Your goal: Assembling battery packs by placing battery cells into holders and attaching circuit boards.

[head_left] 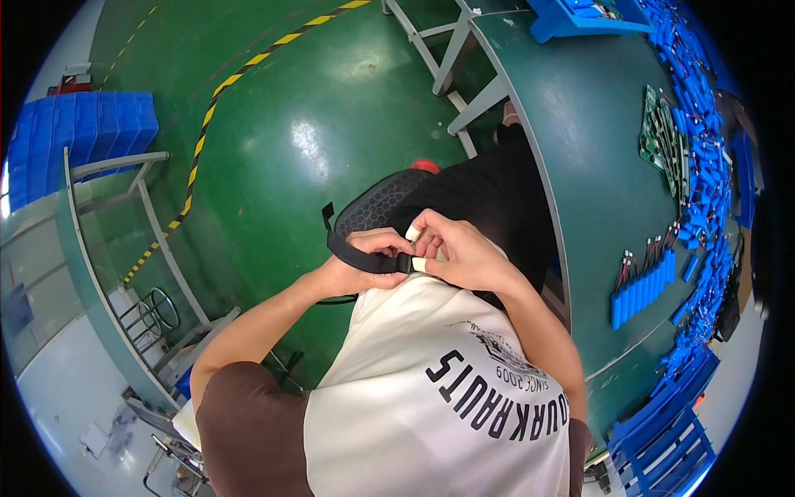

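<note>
Green floor, one black strap, two hands at its buckle

Green floor (265, 190) spread on the left, crossed by two yellow-and-black tape lines (199, 149); one green worktable (580, 166) stood on the right; it bore one row of about eight blue battery packs (642, 291), one leaning batch of circuit boards (662, 141), too overlapped to count, and a heap of blue cells (700, 141) beyond counting along the far side; one blue tray (592, 23) sat at the top end.

One black strap (364, 259), with one black buckle (404, 263), was in front of the person's waist, away from the worktable; the left hand (352, 277) gripped it, the band running across that hand; the right hand (464, 253) had its fingers curled and its thumb against the buckle, though whether it pinched anything could not be told; two pale finger covers (419, 264) showed, one on its thumb, one on its index finger.
</note>
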Demonstrator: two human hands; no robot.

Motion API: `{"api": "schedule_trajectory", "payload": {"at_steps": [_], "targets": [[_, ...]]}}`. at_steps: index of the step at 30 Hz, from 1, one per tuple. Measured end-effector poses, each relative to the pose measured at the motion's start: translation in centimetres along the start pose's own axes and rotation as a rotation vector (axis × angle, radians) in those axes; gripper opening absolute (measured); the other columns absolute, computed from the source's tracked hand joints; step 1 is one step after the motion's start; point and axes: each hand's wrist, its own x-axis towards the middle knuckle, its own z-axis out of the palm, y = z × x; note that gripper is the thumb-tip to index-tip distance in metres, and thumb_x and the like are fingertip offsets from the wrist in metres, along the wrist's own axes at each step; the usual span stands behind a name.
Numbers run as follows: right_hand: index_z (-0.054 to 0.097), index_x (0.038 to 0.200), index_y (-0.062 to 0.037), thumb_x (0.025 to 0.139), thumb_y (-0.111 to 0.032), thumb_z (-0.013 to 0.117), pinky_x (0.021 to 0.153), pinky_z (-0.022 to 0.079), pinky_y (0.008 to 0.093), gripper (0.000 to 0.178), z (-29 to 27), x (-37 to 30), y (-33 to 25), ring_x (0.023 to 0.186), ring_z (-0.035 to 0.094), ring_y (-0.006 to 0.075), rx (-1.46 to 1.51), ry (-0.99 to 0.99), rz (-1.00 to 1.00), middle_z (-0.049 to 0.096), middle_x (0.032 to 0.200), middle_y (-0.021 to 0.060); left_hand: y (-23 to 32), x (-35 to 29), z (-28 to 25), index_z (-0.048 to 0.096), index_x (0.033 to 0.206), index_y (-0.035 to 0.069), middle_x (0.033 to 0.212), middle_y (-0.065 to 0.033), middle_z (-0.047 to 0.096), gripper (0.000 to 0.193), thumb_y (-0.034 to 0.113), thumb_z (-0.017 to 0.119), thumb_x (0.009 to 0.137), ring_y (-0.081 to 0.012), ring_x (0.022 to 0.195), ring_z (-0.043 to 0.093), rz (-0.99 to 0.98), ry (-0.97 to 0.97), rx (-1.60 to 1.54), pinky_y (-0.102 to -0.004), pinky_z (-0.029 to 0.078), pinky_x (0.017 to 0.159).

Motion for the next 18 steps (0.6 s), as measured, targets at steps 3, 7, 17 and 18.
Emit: {"api": "schedule_trajectory", "payload": {"at_steps": [3, 7, 17, 18], "targets": [[0.051, 0.109, -0.0005, 0.075, 0.005, 0.066, 0.076, 0.053, 0.0363, 0.038, 0.0, -0.3, 0.2, 0.079, 0.066, 0.0250, -0.032, -0.008, -0.070, 0.067, 0.089, 0.0128, 0.0, -0.1, -0.1, 0.067, 0.107, 0.004, 0.095, -0.0028, 0.065, 0.030, 0.007, 0.078, 0.079, -0.0132, 0.082, 0.061, 0.025, -0.008, 0.018, -0.0283, 0.051, 0.072], [0.051, 0.108, -0.0006, 0.077, 0.006, 0.066, 0.077, 0.053, 0.0360, 0.036, -0.3, -0.6, -0.3, 0.083, 0.065, 0.0242, -0.031, -0.026, -0.060, 0.067, 0.093, 0.0128, -0.2, 0.0, 0.1, 0.067, 0.106, 0.002, 0.096, -0.0036, 0.065, 0.028, 0.007, 0.078, 0.081, -0.0106, 0.085, 0.062, -0.074, 0.005, -0.143, -0.0275, 0.052, 0.076], [0.055, 0.106, 0.0000, 0.082, 0.005, 0.067, 0.066, 0.052, 0.0294, 0.027, -1.3, 1.2, 0.5, 0.076, 0.066, 0.0167, 0.088, -0.117, 0.042, 0.071, 0.088, 0.0105, -1.4, 0.4, -0.4, 0.068, 0.111, 0.000, 0.095, -0.0034, 0.065, 0.034, 0.009, 0.080, 0.080, -0.0095, 0.088, 0.060, -0.141, -0.024, -0.245, -0.0267, 0.051, 0.079], [0.056, 0.104, 0.0002, 0.082, 0.004, 0.067, 0.066, 0.053, 0.0304, 0.025, -1.3, 1.3, 0.2, 0.075, 0.067, 0.0176, 0.025, -0.105, 0.012, 0.071, 0.085, 0.0111, -1.4, 0.4, -0.4, 0.068, 0.111, 0.000, 0.095, -0.0034, 0.065, 0.034, 0.009, 0.080, 0.080, -0.0095, 0.088, 0.060, -0.141, -0.024, -0.246, -0.0267, 0.051, 0.079]]}}
